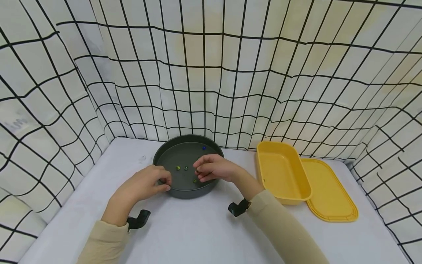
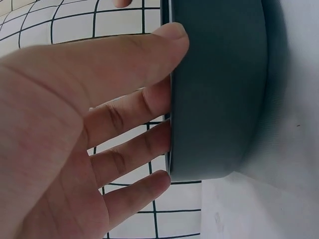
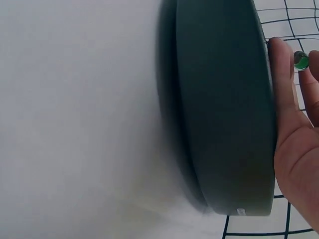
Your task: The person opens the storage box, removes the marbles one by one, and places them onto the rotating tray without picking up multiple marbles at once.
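A round dark grey pan [image 1: 176,179] stands on the white surface. In it lie several glass marbles, among them a blue marble [image 1: 204,148], a yellow-green marble [image 1: 178,168] and a green marble [image 1: 195,181]. My left hand [image 1: 145,183] grips the pan's near-left rim; the left wrist view shows the thumb [image 2: 172,37] on the outer wall and the fingers over the rim, their tips hidden inside. Above the pan's right side, my right hand [image 1: 212,168] pinches a green glass marble [image 3: 301,60] between thumb and finger.
Right of the pan stands a yellow plastic container [image 1: 280,170], with a flat yellow lid [image 1: 329,190] lying beside it. White walls with a black grid [image 1: 204,68] rise behind the table and along both sides. Each wrist carries a black camera mount [image 1: 239,208].
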A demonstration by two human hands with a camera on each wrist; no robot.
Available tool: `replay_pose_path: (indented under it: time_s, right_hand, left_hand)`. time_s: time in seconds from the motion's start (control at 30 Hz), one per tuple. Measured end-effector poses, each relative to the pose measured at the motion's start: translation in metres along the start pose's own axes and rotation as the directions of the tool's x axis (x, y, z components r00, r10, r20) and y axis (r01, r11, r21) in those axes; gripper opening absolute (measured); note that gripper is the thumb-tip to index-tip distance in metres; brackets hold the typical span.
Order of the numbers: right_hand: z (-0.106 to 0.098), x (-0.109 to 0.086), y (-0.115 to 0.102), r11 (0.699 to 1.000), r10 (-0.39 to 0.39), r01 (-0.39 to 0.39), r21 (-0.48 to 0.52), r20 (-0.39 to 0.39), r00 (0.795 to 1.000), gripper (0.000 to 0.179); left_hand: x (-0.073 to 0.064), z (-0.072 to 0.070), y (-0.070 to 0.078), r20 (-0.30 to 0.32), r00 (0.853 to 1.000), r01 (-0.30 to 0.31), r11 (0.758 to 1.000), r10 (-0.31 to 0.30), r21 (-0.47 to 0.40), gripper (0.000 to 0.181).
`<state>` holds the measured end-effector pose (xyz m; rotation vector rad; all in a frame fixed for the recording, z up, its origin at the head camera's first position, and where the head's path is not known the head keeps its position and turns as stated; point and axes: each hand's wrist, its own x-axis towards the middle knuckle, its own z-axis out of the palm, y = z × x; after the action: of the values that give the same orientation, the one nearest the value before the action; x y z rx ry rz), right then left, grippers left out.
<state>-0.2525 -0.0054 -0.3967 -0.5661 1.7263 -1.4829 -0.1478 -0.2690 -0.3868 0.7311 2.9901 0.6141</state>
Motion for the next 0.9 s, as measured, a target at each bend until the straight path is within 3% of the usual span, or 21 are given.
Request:
replay_pose_path:
  time_s: [0.17, 0.33, 0.57, 0.8, 0.9]
  right_hand:
    - [0.005, 0.005, 0.001, 0.994, 0.01, -0.013, -0.105, -0.025, 1.0, 0.03]
    - [0.012, 0.007, 0.0, 0.969, 0.014, -0.022, -0.247, -0.033, 0.999, 0.025]
    - [0.019, 0.009, -0.001, 0.938, 0.01, -0.027, -0.345, -0.05, 0.999, 0.021]
    - [0.022, 0.009, -0.002, 0.857, 0.03, -0.06, -0.513, -0.065, 0.997, 0.016]
    - [0.023, 0.009, -0.003, 0.844, 0.024, -0.058, -0.533, -0.069, 0.997, 0.015]
  left_hand:
    - [0.001, 0.001, 0.001, 0.009, 1.0, 0.005, 1.0, -0.005, -0.003, 0.022]
    - [0.0, 0.001, 0.002, 0.016, 0.999, 0.031, 1.0, -0.031, 0.006, 0.023]
    - [0.0, 0.001, 0.001, 0.007, 0.999, 0.037, 0.999, -0.037, 0.015, 0.023]
    - [-0.001, 0.0, 0.001, 0.008, 0.999, 0.031, 0.999, -0.031, 0.008, 0.023]
    - [-0.001, 0.0, 0.001, 0.006, 1.0, 0.03, 1.0, -0.03, 0.008, 0.023]
